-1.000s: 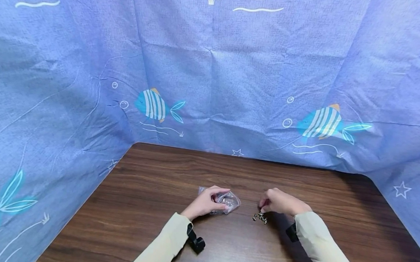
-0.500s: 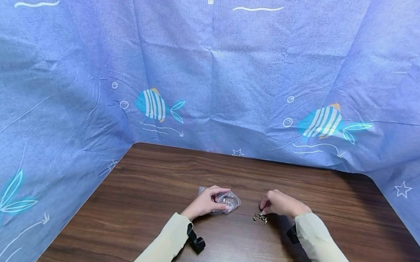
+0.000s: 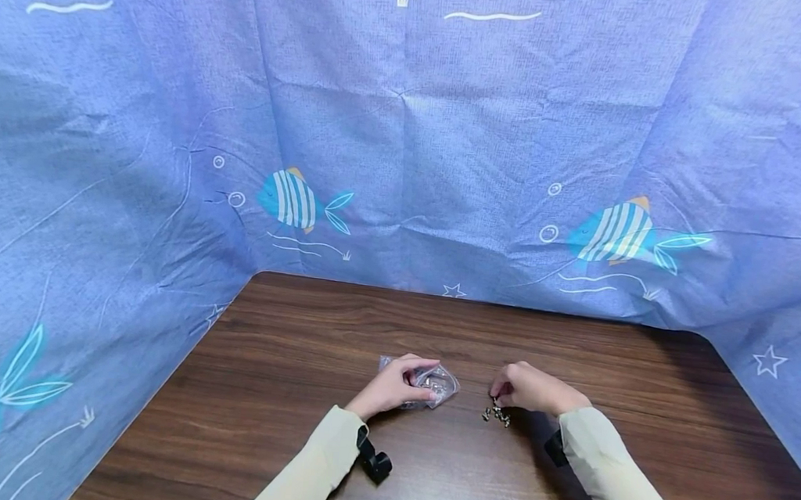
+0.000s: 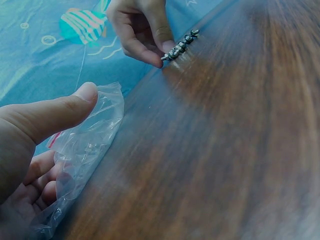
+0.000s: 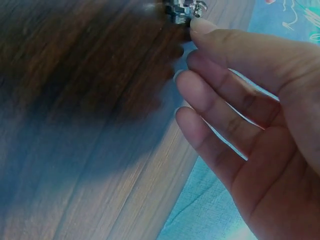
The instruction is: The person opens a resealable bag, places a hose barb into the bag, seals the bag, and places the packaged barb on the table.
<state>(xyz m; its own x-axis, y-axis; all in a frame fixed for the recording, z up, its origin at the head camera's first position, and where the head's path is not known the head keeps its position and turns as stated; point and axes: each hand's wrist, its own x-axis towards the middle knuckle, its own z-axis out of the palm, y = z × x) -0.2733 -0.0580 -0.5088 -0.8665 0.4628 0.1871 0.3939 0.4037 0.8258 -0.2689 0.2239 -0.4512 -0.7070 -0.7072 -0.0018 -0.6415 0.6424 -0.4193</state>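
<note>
My left hand holds a clear plastic zip bag on the table, thumb on one side and fingers curled on the other. In the left wrist view the bag gapes, with a red strip near its mouth. To its right, my right hand reaches down over a small pile of shiny metal screws. Its thumb and fingertip pinch one at the pile's edge, and the left wrist view shows these screws beside the fingertips. From the right wrist, the screws are partly cut off at the top.
Both hands work on a dark wood-grain table. A blue cloth with fish prints hangs behind it and along the sides. A black strap with a camera sits on the left wrist, and another strap on the right.
My right hand has shifted slightly to the left over the screws, its fingertips now at the pile's far edge. The left hand and the bag have stayed in place.
</note>
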